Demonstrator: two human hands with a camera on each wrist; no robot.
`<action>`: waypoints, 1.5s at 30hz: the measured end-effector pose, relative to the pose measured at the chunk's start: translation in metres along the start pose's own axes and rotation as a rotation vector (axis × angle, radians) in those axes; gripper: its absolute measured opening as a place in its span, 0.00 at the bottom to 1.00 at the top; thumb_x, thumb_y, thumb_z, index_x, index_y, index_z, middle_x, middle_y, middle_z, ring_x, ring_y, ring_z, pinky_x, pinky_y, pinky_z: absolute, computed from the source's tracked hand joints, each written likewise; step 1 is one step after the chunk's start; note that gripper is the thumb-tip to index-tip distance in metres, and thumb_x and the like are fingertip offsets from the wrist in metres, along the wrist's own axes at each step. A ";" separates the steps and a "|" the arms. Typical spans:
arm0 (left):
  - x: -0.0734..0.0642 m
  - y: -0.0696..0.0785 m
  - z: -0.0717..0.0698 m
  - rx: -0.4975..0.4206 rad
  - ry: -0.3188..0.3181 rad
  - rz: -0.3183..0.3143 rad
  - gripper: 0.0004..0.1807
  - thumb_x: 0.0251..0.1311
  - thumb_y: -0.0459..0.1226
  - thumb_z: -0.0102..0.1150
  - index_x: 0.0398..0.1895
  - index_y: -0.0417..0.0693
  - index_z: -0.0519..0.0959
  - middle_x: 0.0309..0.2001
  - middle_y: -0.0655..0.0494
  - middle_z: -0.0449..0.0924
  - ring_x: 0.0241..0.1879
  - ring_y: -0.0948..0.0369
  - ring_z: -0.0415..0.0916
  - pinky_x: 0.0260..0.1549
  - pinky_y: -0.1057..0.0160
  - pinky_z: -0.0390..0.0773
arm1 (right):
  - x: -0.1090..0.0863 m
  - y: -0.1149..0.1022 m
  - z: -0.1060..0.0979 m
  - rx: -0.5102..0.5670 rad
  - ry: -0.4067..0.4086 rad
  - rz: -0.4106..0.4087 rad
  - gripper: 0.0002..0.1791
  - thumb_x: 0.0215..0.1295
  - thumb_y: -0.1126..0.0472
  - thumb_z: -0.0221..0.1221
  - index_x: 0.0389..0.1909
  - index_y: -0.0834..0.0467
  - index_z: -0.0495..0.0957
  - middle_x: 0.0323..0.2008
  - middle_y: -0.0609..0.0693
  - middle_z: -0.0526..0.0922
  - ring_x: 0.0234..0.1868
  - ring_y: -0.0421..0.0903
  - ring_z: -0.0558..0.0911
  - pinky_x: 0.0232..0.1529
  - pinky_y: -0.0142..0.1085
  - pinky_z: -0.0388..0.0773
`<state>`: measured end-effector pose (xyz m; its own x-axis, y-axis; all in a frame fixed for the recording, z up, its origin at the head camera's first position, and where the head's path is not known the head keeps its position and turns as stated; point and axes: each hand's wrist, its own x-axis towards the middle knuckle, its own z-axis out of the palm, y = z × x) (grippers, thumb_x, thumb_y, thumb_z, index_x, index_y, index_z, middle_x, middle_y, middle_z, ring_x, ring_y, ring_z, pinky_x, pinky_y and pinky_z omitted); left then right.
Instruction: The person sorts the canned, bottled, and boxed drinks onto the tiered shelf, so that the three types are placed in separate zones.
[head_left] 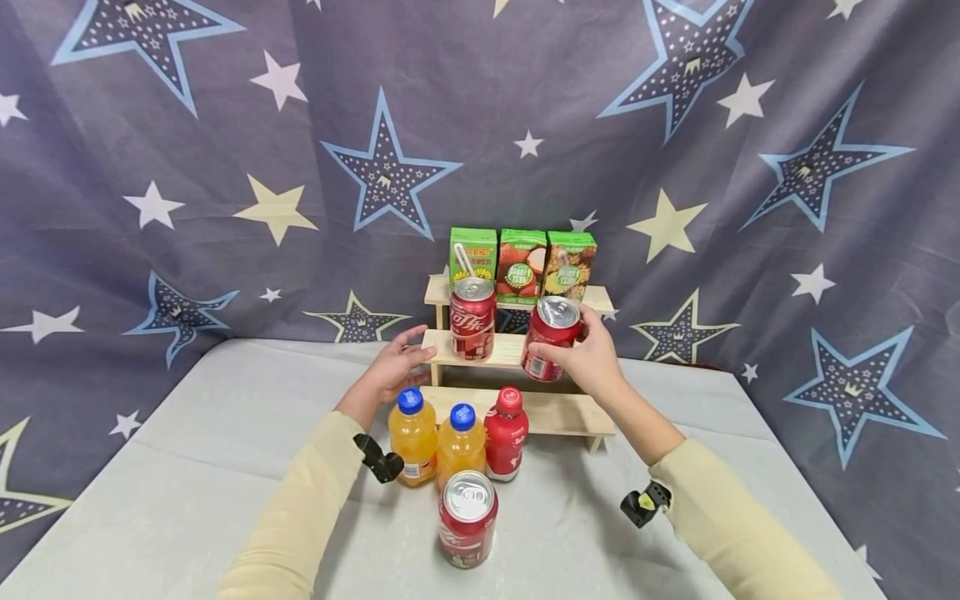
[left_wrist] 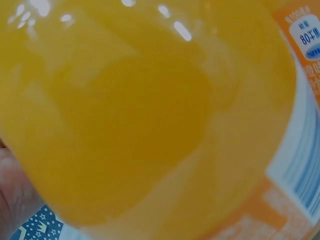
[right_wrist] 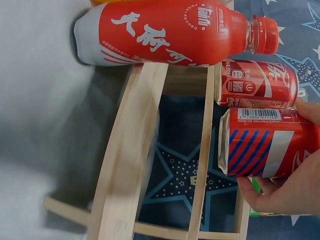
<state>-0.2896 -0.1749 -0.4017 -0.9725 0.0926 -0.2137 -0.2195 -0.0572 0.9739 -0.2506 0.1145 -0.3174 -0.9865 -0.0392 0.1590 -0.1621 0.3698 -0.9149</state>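
Observation:
My right hand (head_left: 592,354) grips a red cola can (head_left: 552,333) at the right part of the wooden tiered rack's middle shelf. In the right wrist view, the can's base (right_wrist: 225,142) stands slightly off the shelf edge. Another cola can (head_left: 473,321) stands on that shelf to its left. My left hand (head_left: 392,367) holds the left end of the middle shelf (head_left: 438,346) between thumb and fingers. Close to the left wrist, an orange juice bottle (left_wrist: 150,115) fills most of that wrist view and hides nearly all of the hand.
Several drink cartons (head_left: 522,267), one with a straw, line the top shelf. Before the bottom shelf (head_left: 566,414) stand two blue-capped juice bottles (head_left: 412,437) and a red bottle (head_left: 506,437). Nearest me is a third cola can (head_left: 468,521). A star-patterned curtain (head_left: 525,108) hangs behind.

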 end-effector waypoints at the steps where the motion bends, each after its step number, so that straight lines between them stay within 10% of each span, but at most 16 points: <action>1: 0.000 0.000 0.000 -0.008 -0.001 -0.001 0.36 0.65 0.36 0.51 0.73 0.55 0.49 0.70 0.39 0.54 0.66 0.42 0.59 0.64 0.42 0.62 | 0.000 0.000 0.001 0.000 0.004 0.007 0.48 0.45 0.57 0.72 0.68 0.54 0.58 0.59 0.55 0.71 0.59 0.52 0.70 0.59 0.47 0.72; 45: -0.001 0.001 0.000 -0.001 -0.013 0.004 0.36 0.66 0.36 0.51 0.74 0.54 0.47 0.70 0.38 0.52 0.66 0.42 0.58 0.64 0.42 0.60 | 0.026 0.000 0.028 0.092 0.074 0.032 0.49 0.45 0.59 0.72 0.68 0.50 0.57 0.60 0.56 0.70 0.61 0.51 0.70 0.63 0.47 0.69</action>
<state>-0.2889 -0.1754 -0.4006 -0.9722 0.1056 -0.2089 -0.2158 -0.0582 0.9747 -0.2766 0.0875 -0.3239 -0.9874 0.0410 0.1526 -0.1350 0.2825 -0.9497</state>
